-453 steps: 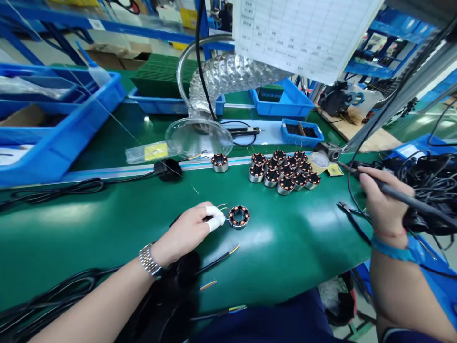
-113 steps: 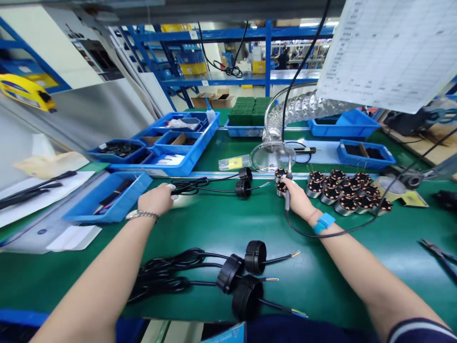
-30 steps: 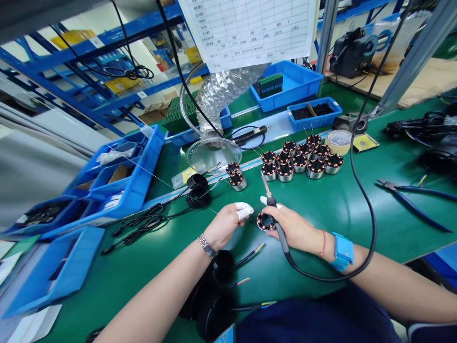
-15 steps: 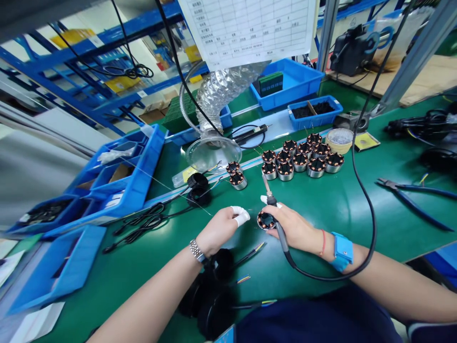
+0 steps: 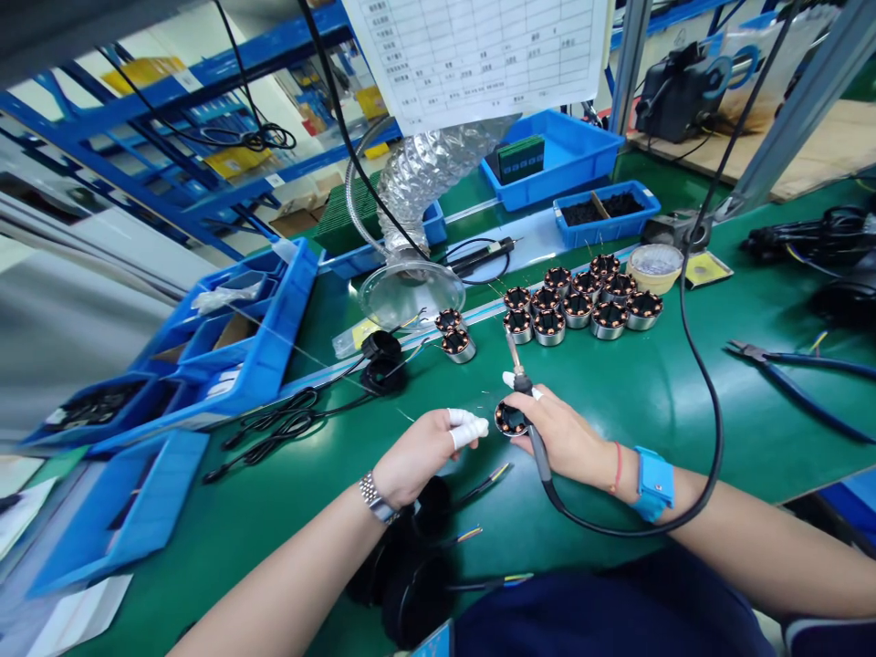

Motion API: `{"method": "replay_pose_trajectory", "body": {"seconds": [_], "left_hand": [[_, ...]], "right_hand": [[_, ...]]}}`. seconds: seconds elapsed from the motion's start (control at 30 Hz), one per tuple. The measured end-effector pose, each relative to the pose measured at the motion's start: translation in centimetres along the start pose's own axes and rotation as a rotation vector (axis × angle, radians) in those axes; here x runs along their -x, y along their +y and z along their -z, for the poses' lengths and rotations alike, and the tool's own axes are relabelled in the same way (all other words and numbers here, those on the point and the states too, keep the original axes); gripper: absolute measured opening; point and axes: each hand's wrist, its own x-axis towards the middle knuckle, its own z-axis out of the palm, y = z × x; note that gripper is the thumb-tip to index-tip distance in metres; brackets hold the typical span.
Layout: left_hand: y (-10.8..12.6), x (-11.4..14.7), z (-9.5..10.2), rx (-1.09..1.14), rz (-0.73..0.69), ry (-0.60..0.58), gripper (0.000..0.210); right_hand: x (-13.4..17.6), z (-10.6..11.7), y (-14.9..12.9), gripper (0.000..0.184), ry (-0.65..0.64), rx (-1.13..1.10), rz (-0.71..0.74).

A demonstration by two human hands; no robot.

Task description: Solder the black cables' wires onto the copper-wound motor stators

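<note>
My right hand (image 5: 571,433) is closed around a soldering iron (image 5: 540,449), its tip pointing up and away. The same hand grips a motor stator (image 5: 510,420), a metal ring with copper windings inside. White covers are on some fingertips of both hands. My left hand (image 5: 434,449) is pinched just left of that stator, with a small gap between them. A thin solder wire (image 5: 405,415) runs from the left into this hand; the fingers hide the gripped part. Beyond the hands stand several more stators (image 5: 578,310), and a pair of stators (image 5: 457,345) sits apart from them.
A clear fume hood (image 5: 411,297) on a foil duct hangs over the bench. Black cables (image 5: 287,424) and blue bins (image 5: 253,356) lie left. Black round parts with wire ends (image 5: 417,584) sit near my body. Cutting pliers (image 5: 787,374) lie right; the iron's cord (image 5: 712,438) loops over my right forearm.
My left hand has moved slightly right, closer to the held stator, with its fingers still pinched. The right hand, iron and stator have hardly moved.
</note>
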Motion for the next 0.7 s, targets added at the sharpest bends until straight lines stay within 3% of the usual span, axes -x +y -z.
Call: {"method": "replay_pose_trajectory", "body": {"seconds": [0.2,0.37,0.43,0.53,0.7], "left_hand": [[-0.5,-0.2,-0.6,0.035,0.006,0.005,0.023],[-0.9,-1.0,-0.8,0.182,-0.177,-0.021,0.015],[-0.7,-0.9,-0.2,0.028,-0.236,-0.01,0.018],[-0.9,0.2,0.9,-0.421,-0.345,0.008,0.021],[-2.6,3.1,1.2,-0.959,-0.414,-0.168,0.009]], "right_hand": [[-0.1,0.3,-0.2,0.041,-0.025,0.006,-0.005],[-0.3,0.1,-0.1,0.04,0.003,-0.01,-0.009],[-0.2,0.0,0.0,0.04,0.024,-0.017,-0.011],[-0.1,-0.2,0.5,0.04,0.06,-0.002,-0.015],[-0.2,-0.4,1.6,0.044,0.134,0.069,-0.023]]}}
